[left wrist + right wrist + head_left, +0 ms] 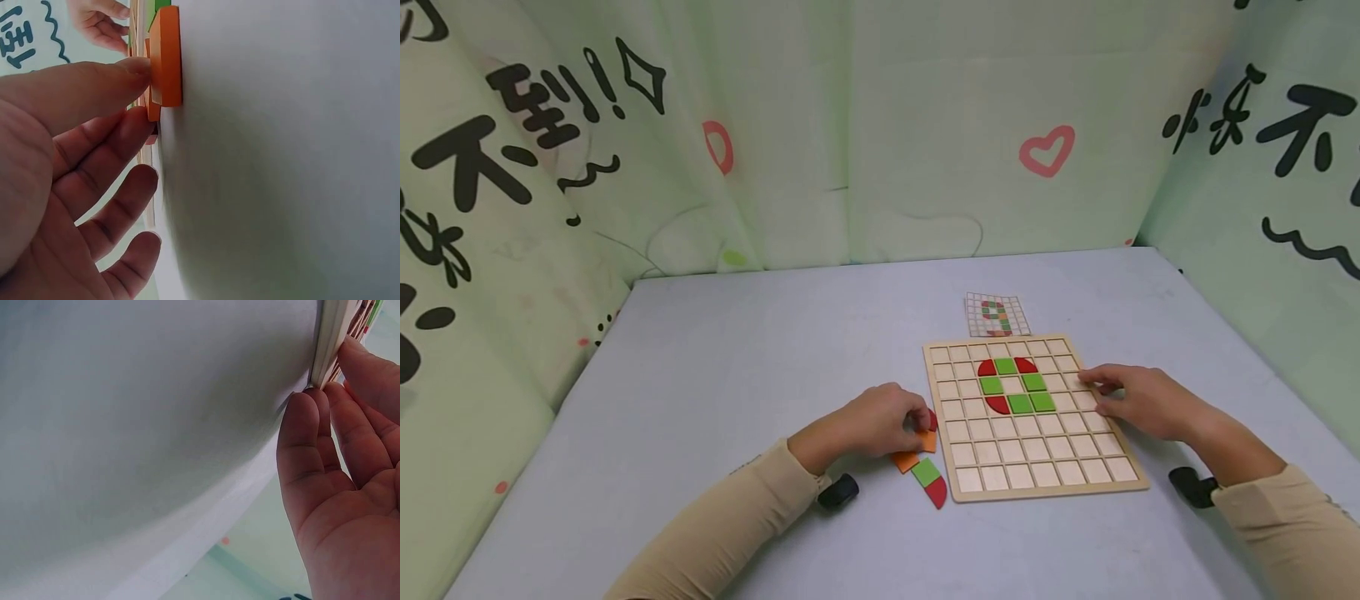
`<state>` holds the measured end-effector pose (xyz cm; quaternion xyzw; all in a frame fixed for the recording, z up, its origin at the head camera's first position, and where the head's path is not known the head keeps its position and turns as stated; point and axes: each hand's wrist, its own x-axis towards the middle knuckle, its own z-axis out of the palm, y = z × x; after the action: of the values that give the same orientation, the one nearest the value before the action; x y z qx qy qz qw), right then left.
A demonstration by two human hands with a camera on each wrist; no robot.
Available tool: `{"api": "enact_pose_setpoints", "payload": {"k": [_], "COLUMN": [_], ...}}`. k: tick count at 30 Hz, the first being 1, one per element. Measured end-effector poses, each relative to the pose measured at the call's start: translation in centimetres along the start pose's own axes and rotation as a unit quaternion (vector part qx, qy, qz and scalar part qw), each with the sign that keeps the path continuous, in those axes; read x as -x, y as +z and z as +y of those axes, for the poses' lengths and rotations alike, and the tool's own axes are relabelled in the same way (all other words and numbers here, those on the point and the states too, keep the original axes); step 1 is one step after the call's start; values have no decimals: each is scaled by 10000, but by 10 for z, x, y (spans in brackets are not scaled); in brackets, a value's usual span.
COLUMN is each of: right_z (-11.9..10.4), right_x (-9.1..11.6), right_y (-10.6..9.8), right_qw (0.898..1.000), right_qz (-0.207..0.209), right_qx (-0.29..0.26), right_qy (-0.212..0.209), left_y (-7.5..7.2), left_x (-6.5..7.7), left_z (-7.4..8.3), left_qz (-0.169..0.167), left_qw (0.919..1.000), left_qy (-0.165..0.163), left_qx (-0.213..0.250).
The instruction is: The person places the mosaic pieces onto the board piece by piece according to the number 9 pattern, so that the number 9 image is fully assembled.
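Currently left hand at nine o'clock of grid board, thumb touching orange tile, pinch unclear; right hand pinches three-o'clock edge.

A pale surface carries a wooden board, gridded, right of centre. A small printed card lies just beyond the board's far edge; loose pieces, orange, green and red, cluster by the board's left edge.

A hand could pass over the pale, flat tabletop left of the left hand. Along the square wooden grid board, the right hand blocks the right edge, flat red, green and orange tiles the left, a white gridded card part of the far.
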<state>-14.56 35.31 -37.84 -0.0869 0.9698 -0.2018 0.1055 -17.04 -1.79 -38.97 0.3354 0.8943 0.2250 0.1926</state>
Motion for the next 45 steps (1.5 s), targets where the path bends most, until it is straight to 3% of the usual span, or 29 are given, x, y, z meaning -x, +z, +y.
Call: {"api": "enact_pose_setpoints", "payload": {"k": [9,22,29,35,45], "right_z": [0,1,1,1,0], "right_x": [0,0,0,1,0], "right_y": [-1,-2,-2,-2,-2], "right_qw": [10000,10000,10000,9999,10000], "right_qz": [-23,19,5,27,2], "right_qx": [-19,-18,-35,-11,-49], "right_qy": [33,-41,-56,-112,-55], "left_y": [0,0,0,-2,-7], "left_x": [0,-2,-2,-5,-15], "left_z": [0,0,1,2,19], "left_qz": [10,89,-43,67,188], "left_qw": [9999,9995,9995,10000,9989], "left_qy": [-103,-225,-308,-10,405], "left_qx": [89,-186,59,67,132]}}
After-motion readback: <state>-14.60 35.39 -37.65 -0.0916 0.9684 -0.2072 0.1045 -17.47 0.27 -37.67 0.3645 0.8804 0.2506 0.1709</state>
